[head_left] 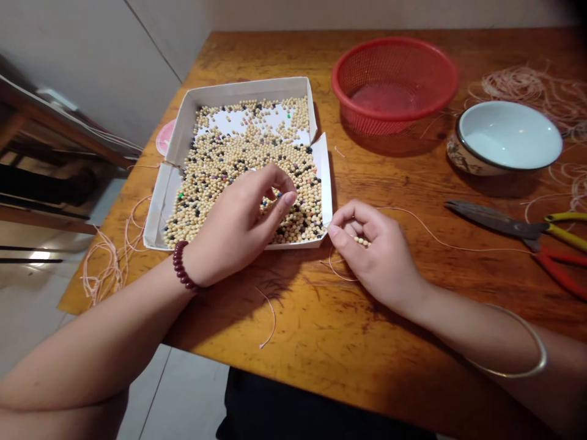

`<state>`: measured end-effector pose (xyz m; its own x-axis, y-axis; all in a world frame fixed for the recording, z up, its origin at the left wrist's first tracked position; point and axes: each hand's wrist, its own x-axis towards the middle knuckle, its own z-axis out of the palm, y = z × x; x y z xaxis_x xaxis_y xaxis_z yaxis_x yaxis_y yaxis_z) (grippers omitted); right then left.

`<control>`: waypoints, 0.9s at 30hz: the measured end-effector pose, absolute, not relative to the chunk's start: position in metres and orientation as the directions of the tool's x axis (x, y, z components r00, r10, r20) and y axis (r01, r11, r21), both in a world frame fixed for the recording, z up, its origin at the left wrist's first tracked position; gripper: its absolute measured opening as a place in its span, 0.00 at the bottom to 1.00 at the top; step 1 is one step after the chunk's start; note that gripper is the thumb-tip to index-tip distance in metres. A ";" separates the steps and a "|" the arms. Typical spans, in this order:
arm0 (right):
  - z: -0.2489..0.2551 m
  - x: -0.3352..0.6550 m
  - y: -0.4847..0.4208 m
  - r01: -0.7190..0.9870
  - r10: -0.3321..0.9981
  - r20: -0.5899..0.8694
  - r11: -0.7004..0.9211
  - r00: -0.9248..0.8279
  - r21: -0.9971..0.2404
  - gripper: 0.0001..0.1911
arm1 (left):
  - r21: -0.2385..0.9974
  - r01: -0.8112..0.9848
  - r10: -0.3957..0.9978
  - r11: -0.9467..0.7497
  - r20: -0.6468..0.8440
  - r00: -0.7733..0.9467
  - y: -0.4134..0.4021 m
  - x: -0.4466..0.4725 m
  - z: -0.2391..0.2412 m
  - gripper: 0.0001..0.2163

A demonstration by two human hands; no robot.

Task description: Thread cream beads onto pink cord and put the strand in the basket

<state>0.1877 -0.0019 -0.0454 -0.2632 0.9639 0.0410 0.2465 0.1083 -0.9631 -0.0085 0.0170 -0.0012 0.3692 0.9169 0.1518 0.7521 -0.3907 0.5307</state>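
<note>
My left hand [250,214] is over the front part of a shallow white cardboard box [156,208], its thumb and forefinger curled close together. Whatever may be between those fingertips is too small or hidden to make out. Small round beads [215,177], mostly cream with black and a few coloured ones, cover most of the box floor. Beside the box's front right corner, my right hand [376,253] is closed in a pinch on a thin pinkish cord [440,243]. A short row of cream beads [362,241] shows inside its curled fingers.
A red plastic basket [394,113] and a white enamel bowl [509,137] stand behind on the wooden table [298,305]. Scissors [499,223] with red and yellow handles lie at right. Cord bundles [523,85] and loose cords [107,263] lie on both sides; one short cord piece [273,321] lies in front.
</note>
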 end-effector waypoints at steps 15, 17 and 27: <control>-0.046 0.187 -0.002 0.300 0.984 0.036 0.087 -0.173 -0.950 0.09 | 0.558 0.736 0.885 -0.383 -0.004 0.465 0.017 -0.009 -0.002 0.10; -0.047 0.187 -0.003 0.303 0.983 0.043 0.095 -0.176 -0.948 0.10 | 0.558 0.729 0.884 -0.396 0.016 0.468 0.017 -0.009 -0.002 0.08; -0.051 0.183 -0.003 0.305 0.980 0.073 0.128 -0.184 -0.944 0.11 | 0.563 0.719 0.877 -0.409 0.024 0.480 0.017 -0.008 -0.003 0.06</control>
<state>0.1830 -0.0031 -0.0514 -0.1843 0.9801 0.0733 0.3049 0.1279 -0.9438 -0.0084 0.0172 -0.0025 0.4802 0.8768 0.0240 0.7185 -0.4089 0.5626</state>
